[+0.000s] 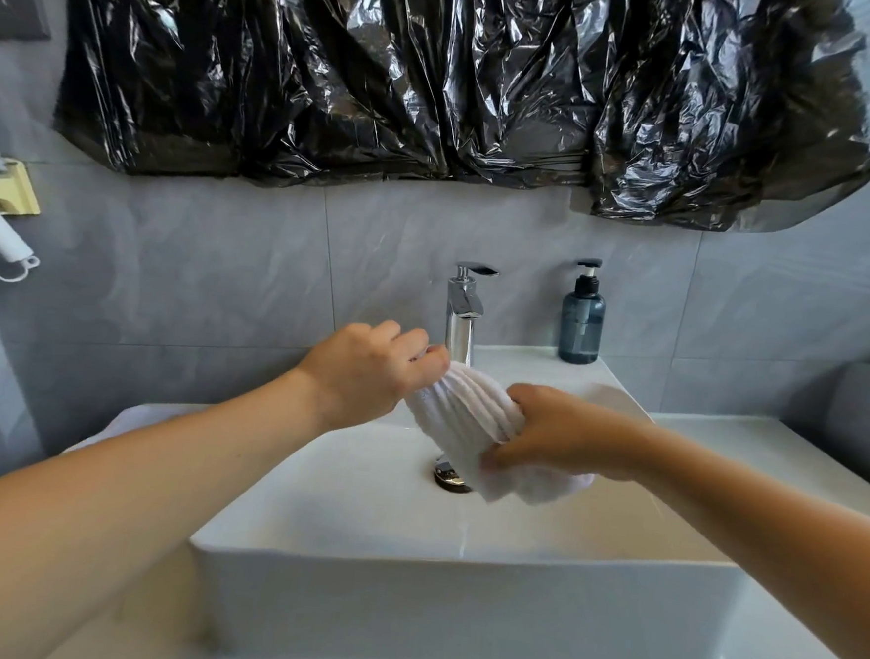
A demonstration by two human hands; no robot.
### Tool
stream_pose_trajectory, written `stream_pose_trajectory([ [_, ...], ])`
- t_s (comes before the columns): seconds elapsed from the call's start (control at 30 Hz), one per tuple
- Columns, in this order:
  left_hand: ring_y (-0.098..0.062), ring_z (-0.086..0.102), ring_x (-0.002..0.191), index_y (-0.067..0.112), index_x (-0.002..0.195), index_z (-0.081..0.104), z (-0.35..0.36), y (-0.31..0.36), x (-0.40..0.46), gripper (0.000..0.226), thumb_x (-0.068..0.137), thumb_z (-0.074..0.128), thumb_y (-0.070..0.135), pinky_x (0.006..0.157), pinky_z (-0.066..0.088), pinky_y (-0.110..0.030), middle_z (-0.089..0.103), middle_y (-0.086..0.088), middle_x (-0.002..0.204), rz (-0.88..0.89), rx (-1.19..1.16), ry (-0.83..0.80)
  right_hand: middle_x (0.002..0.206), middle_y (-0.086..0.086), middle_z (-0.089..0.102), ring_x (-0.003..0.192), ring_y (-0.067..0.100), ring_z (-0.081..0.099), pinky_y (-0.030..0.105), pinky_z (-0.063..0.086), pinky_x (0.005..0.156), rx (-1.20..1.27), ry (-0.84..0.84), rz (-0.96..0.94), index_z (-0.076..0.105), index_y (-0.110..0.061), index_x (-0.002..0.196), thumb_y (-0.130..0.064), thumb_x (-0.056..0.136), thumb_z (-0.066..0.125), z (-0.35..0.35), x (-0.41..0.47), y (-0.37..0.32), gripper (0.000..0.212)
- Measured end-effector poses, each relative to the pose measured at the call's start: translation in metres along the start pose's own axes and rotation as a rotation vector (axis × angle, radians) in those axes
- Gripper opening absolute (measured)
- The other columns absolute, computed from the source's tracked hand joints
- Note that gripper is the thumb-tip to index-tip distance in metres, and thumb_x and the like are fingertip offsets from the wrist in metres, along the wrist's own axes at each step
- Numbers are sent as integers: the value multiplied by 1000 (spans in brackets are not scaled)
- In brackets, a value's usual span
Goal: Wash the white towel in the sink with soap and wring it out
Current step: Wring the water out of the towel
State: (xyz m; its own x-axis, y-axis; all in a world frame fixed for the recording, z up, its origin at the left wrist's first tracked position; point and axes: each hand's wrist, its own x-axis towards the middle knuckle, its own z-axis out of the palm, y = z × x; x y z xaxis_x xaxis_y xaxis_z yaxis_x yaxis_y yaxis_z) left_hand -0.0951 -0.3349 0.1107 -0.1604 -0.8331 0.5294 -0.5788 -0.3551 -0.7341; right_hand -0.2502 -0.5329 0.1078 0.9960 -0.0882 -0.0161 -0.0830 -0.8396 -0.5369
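Black plastic sheeting (440,72) hung crumpled across the wall above everything. Below it the white sink (455,603) sat on the pale surface (800,457), its drain (451,477) near the back wall of the basin. I held the white towel (468,414) bunched and ridged over the basin, in front of the chrome tap (463,305). My left hand (368,371) gripped its upper end, fingers curled round it; my right hand (565,431) gripped its lower end. A blue soap bottle (582,321) stood at the sink's back right corner.

White towel (461,408), blue-grey soap bottle (581,324)
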Motion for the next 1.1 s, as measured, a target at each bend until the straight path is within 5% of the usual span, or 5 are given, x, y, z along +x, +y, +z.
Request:
stream_pose_trajectory([
  [0.17, -21, 37, 51, 15, 92, 61, -3, -8, -4, 32, 78, 46, -10, 38, 33, -29, 48, -2, 69, 5, 45, 41, 107, 15, 67, 89, 24, 64, 30, 51, 78, 878, -432, 56, 66, -7, 112, -41, 85, 54, -14, -11, 14, 46],
  [0.4, -23, 43, 53, 14, 103, 54, -19, -12, 10, 39, 85, 24, -2, 40, 31, -29, 55, -3, 74, -92, -14, 125, 79, 10, 71, 72, 26, 66, 39, 50, 76, 1394, -111, 32, 66, -7, 93, -30, 73, 61, 5, -18, 12, 31],
  [0.57, -22, 42, 53, 15, 105, 52, -16, -17, 20, 29, 87, 40, -5, 40, 33, -29, 54, -3, 73, -15, 44, 163, 134, 24, 55, 124, 44, 52, 65, 32, 108, 1478, -611, -2, 58, 4, 130, -30, 76, 74, 18, -9, 10, 66],
  [0.83, -23, 46, 47, 12, 102, 65, -14, -8, 13, 32, 73, 56, 2, 40, 29, -26, 53, -2, 67, 57, 96, -40, 87, 2, 67, 81, 17, 62, 30, 50, 74, 693, -562, 18, 64, -16, 96, -40, 69, 82, -3, 1, -2, 41],
  [1.1, -24, 47, 58, 15, 61, 45, -3, 38, 24, 18, 69, 61, 12, 50, 33, -26, 48, 3, 57, -807, -771, -721, 104, 4, 63, 87, 26, 62, 31, 37, 64, -850, 267, -216, 51, -13, 113, -34, 81, 74, -1, 35, -17, 45],
])
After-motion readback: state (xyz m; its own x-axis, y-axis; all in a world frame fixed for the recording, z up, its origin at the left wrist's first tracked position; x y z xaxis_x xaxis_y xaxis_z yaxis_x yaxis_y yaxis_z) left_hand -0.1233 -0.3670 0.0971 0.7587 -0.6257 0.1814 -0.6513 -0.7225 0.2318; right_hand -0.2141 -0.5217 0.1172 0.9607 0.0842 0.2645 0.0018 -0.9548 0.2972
